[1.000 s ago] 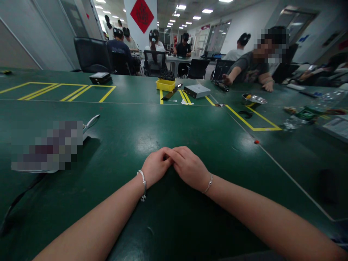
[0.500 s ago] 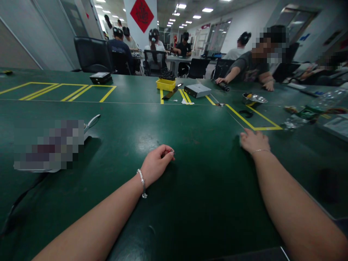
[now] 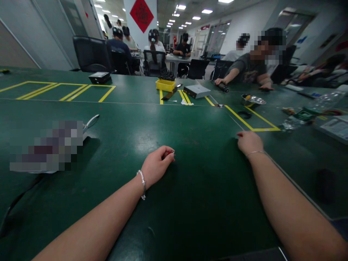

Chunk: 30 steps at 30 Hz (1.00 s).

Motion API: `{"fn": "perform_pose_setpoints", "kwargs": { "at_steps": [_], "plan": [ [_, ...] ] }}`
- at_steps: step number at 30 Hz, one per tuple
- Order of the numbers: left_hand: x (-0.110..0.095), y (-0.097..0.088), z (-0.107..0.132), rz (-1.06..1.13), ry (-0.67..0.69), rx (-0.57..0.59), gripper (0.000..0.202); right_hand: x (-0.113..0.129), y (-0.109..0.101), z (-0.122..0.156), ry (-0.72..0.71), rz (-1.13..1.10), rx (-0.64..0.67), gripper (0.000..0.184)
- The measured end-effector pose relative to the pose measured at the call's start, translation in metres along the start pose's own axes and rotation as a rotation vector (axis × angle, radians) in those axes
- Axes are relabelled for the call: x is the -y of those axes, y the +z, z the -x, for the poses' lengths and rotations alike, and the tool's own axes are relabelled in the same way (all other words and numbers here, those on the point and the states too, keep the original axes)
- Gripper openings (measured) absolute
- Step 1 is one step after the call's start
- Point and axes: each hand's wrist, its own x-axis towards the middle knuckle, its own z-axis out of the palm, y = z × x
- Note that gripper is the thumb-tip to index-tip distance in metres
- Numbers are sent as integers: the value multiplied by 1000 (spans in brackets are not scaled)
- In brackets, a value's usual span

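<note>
So the green table (image 3: 201, 174) is taking up most of the view, with only bare tabletop lying between the two hands. Just past the knuckles of the right hand (image 3: 248, 142) a yellow tape outline (image 3: 252, 125) is running across the surface. Further out beyond it, a black loop (image 3: 245, 114) and a metal bowl (image 3: 252, 99) are sitting around that marked patch. Way out ahead of the left hand (image 3: 157, 164) a yellow bin (image 3: 165, 85) and a flat grey box (image 3: 197, 90) are sitting near each other. Well off to that hand's outer side a pixelated item (image 3: 46, 146) is lying with a white cable (image 3: 91, 122) poking out of it. Across the table a co-worker's hand (image 3: 219, 81) is resting on a black tool (image 3: 223, 87).

Now the hands. The left one is lying on its side on the table, fingers curling into a loose fist with the thumb pressing on the forefinger and a silver bracelet (image 3: 143, 185) hanging at the wrist. I can't tell if anything's inside that fist. The right one is stretching forward, palm down, well apart from the left, with its fingers bending down to the tabletop. A tiny red bit (image 3: 239, 134) is showing right at its fingertips, on the side facing the left hand. It's too small to tell whether the fingers are pinching it or just touching it.
</note>
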Motion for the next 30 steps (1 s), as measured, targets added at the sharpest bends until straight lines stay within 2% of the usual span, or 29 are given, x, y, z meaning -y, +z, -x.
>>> {"fn": "perform_pose_setpoints", "kwargs": {
  "at_steps": [2, 4, 6, 8, 10, 12, 14, 19, 25, 30],
  "plan": [
    [2, 1, 0, 35, 5, -20, 21, 31, -4, 11, -153, -196, -54, 26],
    [4, 2, -1, 71, 19, -38, 20, 69, -10, 31, -267, -474, 11, 21],
    [6, 3, -2, 89, 31, -54, 20, 106, -17, 56, -310, -849, 233, 16],
    [7, 3, -2, 83, 29, -69, 18, 135, -24, 82, -292, -1207, 520, 12],
    [6, 3, -2, 62, 17, -83, 16, 154, -28, 103, -267, -1417, 728, 14],
    [4, 3, -2, 37, 10, -93, 13, 162, -30, 115, -267, -1481, 812, 17],
    [2, 2, -1, 13, 16, -100, 10, 163, -28, 118, -284, -1487, 825, 17],
    [-1, 2, 0, -6, 33, -105, 10, 160, -19, 112, -290, -1548, 860, 17],
    [2, 3, 0, -17, 36, -73, 19, 160, -19, 109, -193, -1655, 994, 18],
    [0, 2, 0, -39, 50, -86, 15, 158, -19, 109, -176, -1655, 989, 17]
  ]
}}
